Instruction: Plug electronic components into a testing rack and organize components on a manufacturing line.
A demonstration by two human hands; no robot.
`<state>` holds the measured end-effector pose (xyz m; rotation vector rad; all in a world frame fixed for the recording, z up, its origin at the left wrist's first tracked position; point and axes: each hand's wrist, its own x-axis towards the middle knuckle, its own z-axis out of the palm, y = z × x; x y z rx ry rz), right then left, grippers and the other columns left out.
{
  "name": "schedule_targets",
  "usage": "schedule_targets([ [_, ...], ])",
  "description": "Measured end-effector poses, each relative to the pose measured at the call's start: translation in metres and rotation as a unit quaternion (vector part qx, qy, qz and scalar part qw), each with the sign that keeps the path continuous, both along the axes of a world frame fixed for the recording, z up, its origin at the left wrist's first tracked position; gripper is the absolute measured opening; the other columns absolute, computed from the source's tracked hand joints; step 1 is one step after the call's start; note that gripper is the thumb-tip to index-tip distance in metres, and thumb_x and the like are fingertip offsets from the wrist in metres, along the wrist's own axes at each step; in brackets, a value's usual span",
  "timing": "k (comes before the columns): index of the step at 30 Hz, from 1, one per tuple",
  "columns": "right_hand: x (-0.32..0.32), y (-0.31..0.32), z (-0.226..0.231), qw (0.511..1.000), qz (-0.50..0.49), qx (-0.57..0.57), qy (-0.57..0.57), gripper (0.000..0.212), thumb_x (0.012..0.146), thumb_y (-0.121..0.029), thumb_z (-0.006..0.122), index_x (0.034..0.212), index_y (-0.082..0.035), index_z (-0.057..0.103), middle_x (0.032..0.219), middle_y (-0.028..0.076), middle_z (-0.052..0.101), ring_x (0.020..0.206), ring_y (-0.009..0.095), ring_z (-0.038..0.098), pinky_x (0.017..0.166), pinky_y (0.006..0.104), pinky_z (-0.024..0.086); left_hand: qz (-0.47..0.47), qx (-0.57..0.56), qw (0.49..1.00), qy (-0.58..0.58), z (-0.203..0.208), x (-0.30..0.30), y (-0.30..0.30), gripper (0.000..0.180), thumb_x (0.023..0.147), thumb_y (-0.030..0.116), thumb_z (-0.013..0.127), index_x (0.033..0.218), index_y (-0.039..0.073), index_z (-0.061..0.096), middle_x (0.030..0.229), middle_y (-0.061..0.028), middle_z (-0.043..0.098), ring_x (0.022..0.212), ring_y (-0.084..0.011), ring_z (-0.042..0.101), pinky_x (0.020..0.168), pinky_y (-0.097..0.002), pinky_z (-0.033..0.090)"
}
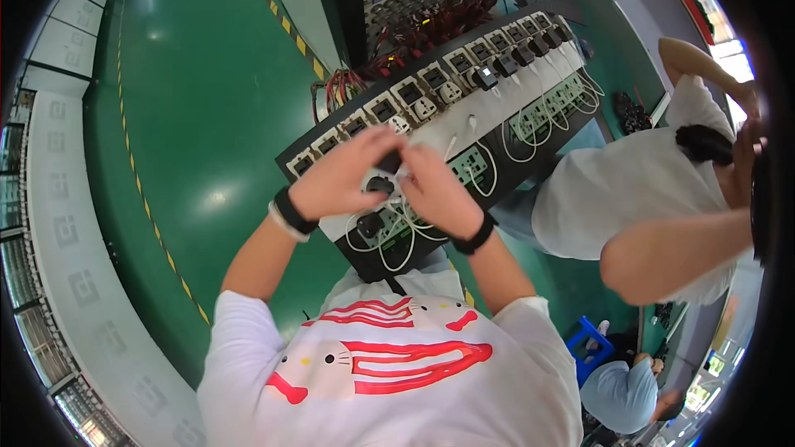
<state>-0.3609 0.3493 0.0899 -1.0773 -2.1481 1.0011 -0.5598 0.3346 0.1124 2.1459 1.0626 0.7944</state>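
Note:
My left hand (pixel 348 172) and my right hand (pixel 439 192) meet over the near left part of a long test bench. Their fingers close around a black power adapter (pixel 388 162), partly hidden by them. Just below it, another black adapter (pixel 380 185) shows between my hands. A third black adapter (pixel 369 223) lies lower left among looped white cables (pixel 397 257). Beyond my fingertips runs a slanting row of sockets, with a round white socket (pixel 424 108) near my right hand. Farther right, several black adapters (pixel 522 55) sit in that row.
Green circuit boards (pixel 546 112) with white cables line the bench's near side. Bundled red wires (pixel 344 87) rise behind the sockets. At the right stands a person in a white shirt (pixel 629 199), elbow toward me. Another person (pixel 621 397) sits near a blue stool (pixel 586 343).

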Motion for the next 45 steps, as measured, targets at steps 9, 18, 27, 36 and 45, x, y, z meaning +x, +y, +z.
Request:
schedule_targets([
  [9,0.004,-0.074,0.024,0.943,0.197,-0.225,-0.147,0.025,0.093,-0.023,0.051,0.093,0.002,0.052,0.076,0.023,0.059,0.075,0.041,0.059,0.067,0.0472,0.045,0.087,-0.186,0.954,0.217,0.018,0.021,-0.117,0.035,0.069,0.027,0.073,0.092,0.005,0.059,0.083,-0.0123,0.059,0.073,-0.0318,0.06,0.062,-0.0401,0.048],
  [18,0.015,-0.076,0.021,0.946,0.177,-0.265,-0.052,0.018,0.092,-0.016,0.05,0.087,0.001,0.053,0.076,0.022,0.057,0.071,0.042,0.056,0.062,0.0471,0.043,0.018,-0.253,0.957,0.141,0.016,0.02,-0.099,0.03,0.076,0.029,0.068,0.091,0.004,0.058,0.085,-0.0131,0.06,0.076,-0.0322,0.061,0.064,-0.0411,0.05],
  [27,0.116,-0.036,0.015,0.961,-0.062,-0.235,-0.133,0.016,0.095,-0.012,0.048,0.086,0.0,0.055,0.068,0.005,0.05,0.063,0.012,0.045,0.058,0.0262,0.039,0.123,-0.238,0.943,0.199,0.027,-0.053,-0.102,0.026,0.071,0.019,0.072,0.088,0.004,0.058,0.082,-0.0126,0.059,0.074,-0.0306,0.059,0.065,-0.0384,0.049],
  [36,0.039,0.006,-0.041,0.972,-0.201,0.094,-0.077,0.049,0.085,-0.006,0.058,0.131,0.0,0.043,0.115,0.016,0.053,0.102,0.029,0.051,0.091,0.0348,0.04,0.32,-0.164,0.931,0.054,-0.072,-0.027,-0.086,0.035,0.068,0.012,0.075,0.094,0.006,0.053,0.094,-0.0127,0.053,0.085,-0.0335,0.057,0.075,-0.0393,0.047],
  [45,-0.03,-0.026,-0.106,0.986,0.054,0.009,-0.156,0.048,0.077,-0.011,0.065,0.122,-0.003,0.049,0.107,0.022,0.055,0.102,0.04,0.05,0.091,0.0434,0.041,0.356,-0.082,0.928,-0.067,-0.131,0.014,-0.088,0.048,0.069,0.009,0.076,0.107,0.01,0.046,0.116,-0.0135,0.047,0.097,-0.0388,0.056,0.082,-0.0419,0.048],
])
